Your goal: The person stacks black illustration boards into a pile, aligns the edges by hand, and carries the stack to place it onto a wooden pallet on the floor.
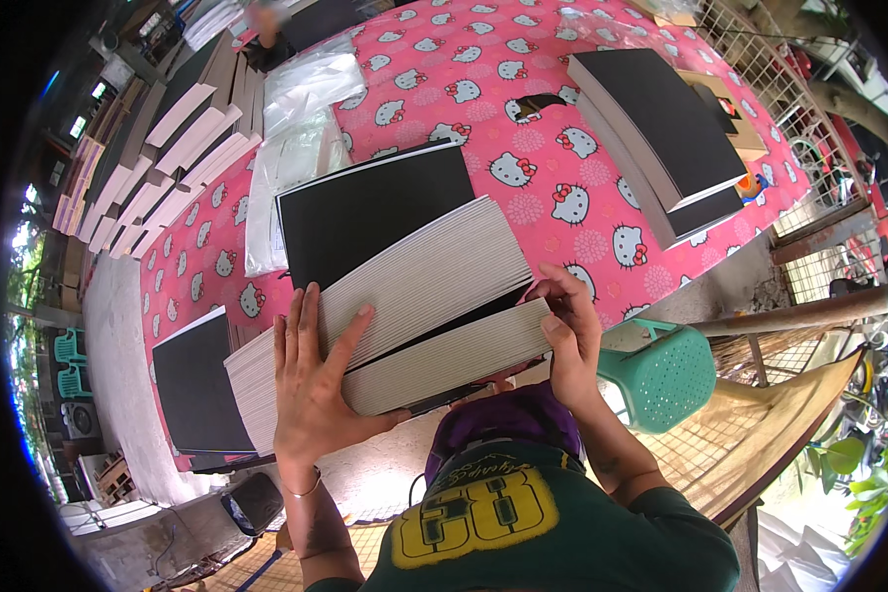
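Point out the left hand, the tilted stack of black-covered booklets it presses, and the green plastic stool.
left hand (311, 380), head view, back of hand
tilted booklet stack (419, 276), head view, page edges
green plastic stool (666, 375), head view, perforated seat

Under my left fingers (311, 335) lies a tilted stack of black-covered booklets (405, 306), apparently fanned, pale edges showing.

Dark green short-sleeved shirt (602, 538), crew style, sleeve hem sat above the right elbow. Chest carried a large yellow block-number print with curved yellow lettering above it, both outlined dark. Purple fabric garment (508, 419) bunched above the shirt's collar edge, folds visible. Thin metal bangle (304, 490) circled the left wrist. Both hands bare, left hand (311, 390) and right hand (570, 321): no gloves, rings not discernible. Forearms uncovered.
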